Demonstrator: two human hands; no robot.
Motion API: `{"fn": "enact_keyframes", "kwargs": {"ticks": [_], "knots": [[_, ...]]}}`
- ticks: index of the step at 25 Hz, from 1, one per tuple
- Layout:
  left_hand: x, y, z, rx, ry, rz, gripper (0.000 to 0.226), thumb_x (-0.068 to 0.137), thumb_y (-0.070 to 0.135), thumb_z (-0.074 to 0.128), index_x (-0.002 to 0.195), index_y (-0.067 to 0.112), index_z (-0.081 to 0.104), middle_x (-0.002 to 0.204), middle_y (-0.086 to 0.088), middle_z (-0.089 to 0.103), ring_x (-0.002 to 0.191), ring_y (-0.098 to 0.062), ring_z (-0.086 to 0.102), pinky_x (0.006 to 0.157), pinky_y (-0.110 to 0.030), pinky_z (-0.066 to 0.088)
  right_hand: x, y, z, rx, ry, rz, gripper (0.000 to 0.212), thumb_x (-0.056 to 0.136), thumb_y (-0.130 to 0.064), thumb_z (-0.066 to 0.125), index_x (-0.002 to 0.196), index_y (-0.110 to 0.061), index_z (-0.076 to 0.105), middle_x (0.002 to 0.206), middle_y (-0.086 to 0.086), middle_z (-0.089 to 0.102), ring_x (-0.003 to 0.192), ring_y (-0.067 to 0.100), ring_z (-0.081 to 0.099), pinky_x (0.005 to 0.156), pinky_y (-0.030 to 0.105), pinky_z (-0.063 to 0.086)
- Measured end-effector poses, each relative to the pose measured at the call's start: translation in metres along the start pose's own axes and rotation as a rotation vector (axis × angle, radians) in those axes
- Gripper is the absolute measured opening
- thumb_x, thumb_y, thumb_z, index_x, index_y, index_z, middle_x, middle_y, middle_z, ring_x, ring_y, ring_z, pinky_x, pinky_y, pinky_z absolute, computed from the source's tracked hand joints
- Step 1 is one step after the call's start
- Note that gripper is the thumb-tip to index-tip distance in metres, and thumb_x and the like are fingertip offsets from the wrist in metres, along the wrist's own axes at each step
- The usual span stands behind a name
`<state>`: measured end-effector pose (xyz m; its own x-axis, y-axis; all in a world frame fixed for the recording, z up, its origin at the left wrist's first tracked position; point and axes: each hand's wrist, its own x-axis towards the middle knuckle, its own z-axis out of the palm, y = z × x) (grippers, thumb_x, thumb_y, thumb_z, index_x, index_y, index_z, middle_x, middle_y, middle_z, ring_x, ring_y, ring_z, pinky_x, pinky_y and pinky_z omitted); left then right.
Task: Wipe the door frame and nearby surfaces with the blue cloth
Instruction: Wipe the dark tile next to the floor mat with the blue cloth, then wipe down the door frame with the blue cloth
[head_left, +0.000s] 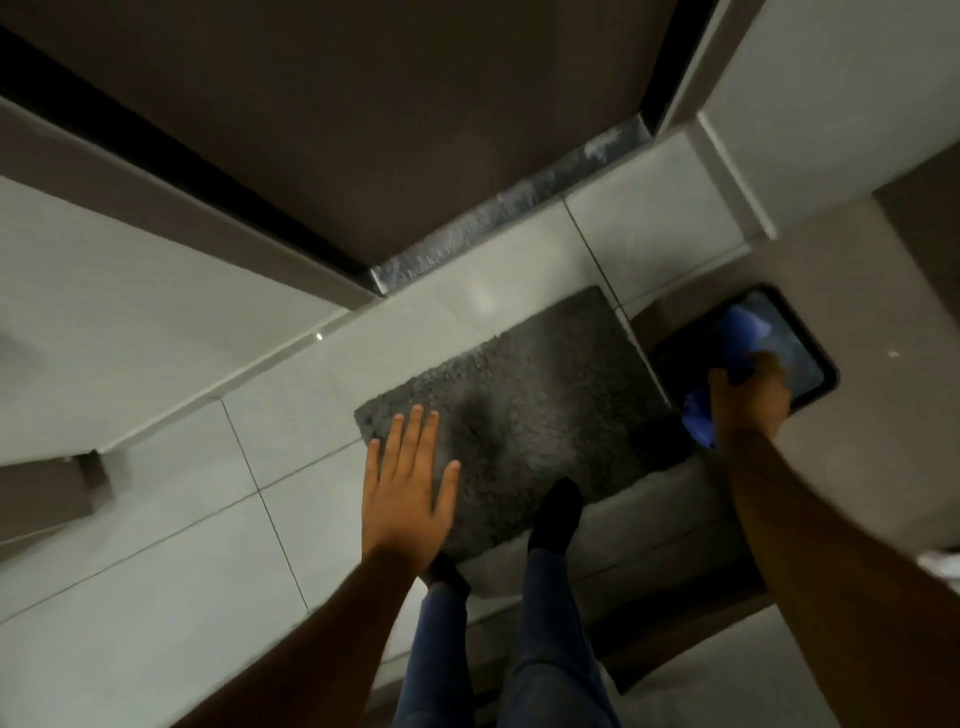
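Looking down at our own arms. Our right hand (750, 397) bunches soft blue cloth (740, 340), pressing it onto glossy dark rounded-rectangle panel (815, 358) set in brown surface at right. Our left hand (408, 486) empty, fingers spread flat above shaggy grey rectangular mat (524, 395). Smooth pale floor tiles (171, 530); dark door frame (218, 179) slants above.

The blue cloth (737, 338), crumpled and bunched, lies pressed against a dark glossy rounded-corner panel at the right, part of it hanging below the panel's edge.
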<state>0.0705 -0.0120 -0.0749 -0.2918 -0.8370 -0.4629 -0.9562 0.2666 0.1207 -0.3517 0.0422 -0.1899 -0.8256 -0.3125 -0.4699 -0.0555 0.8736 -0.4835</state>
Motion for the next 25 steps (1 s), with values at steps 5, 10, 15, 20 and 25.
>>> {"fn": "enact_keyframes", "kwargs": {"ticks": [5,10,15,20,25], "knots": [[-0.012,-0.037,-0.123,-0.014,0.155,-0.133,0.07,0.105,0.068,0.004,0.167,0.042,-0.015,0.175,0.017,-0.025,0.166,-0.012,-0.02,0.13,-0.036,-0.026,-0.129,-0.099,-0.033,0.093,-0.165,-0.272,0.02,0.093,-0.035,0.062,0.109,-0.023,0.059,0.101,0.006,0.067,0.095,0.037,0.069,0.087,0.043,0.058],[-0.02,-0.106,-0.301,0.012,0.484,-0.191,0.075,0.106,0.069,0.012,0.173,0.034,0.016,0.181,0.007,0.008,0.167,-0.023,0.005,0.129,-0.037,-0.016,-0.288,-0.266,-0.05,0.194,-0.252,-0.702,0.04,0.08,-0.049,0.073,0.113,-0.031,0.06,0.099,-0.005,0.065,0.09,0.007,0.066,0.065,-0.001,0.046],[-0.05,-0.198,-0.491,0.029,0.916,-0.229,0.069,0.109,0.053,0.033,0.172,0.027,0.025,0.181,0.003,0.017,0.167,-0.024,0.018,0.134,-0.043,-0.002,-0.461,-0.468,-0.074,0.614,0.079,-1.257,0.024,0.072,-0.026,0.079,0.09,-0.036,0.066,0.083,-0.018,0.065,0.072,0.004,0.062,0.07,0.019,0.049],[-0.067,-0.254,-0.676,0.026,1.287,-0.206,0.067,0.108,0.039,0.029,0.173,0.021,0.023,0.182,-0.004,0.019,0.168,-0.026,0.019,0.135,-0.054,0.015,-0.585,-0.651,-0.116,0.803,0.225,-1.629,0.021,0.077,-0.022,0.08,0.091,-0.012,0.067,0.107,0.003,0.065,0.106,0.025,0.056,0.099,0.02,0.041],[-0.062,-0.271,-0.838,0.069,1.568,-0.105,0.065,0.11,0.03,0.033,0.173,0.021,0.017,0.182,-0.004,0.017,0.168,-0.025,0.018,0.134,-0.053,0.018,-0.661,-0.793,-0.139,0.792,0.321,-1.866,0.019,0.083,-0.018,0.078,0.093,-0.008,0.067,0.157,0.01,0.049,0.154,0.028,0.038,0.123,0.036,0.037]]}}
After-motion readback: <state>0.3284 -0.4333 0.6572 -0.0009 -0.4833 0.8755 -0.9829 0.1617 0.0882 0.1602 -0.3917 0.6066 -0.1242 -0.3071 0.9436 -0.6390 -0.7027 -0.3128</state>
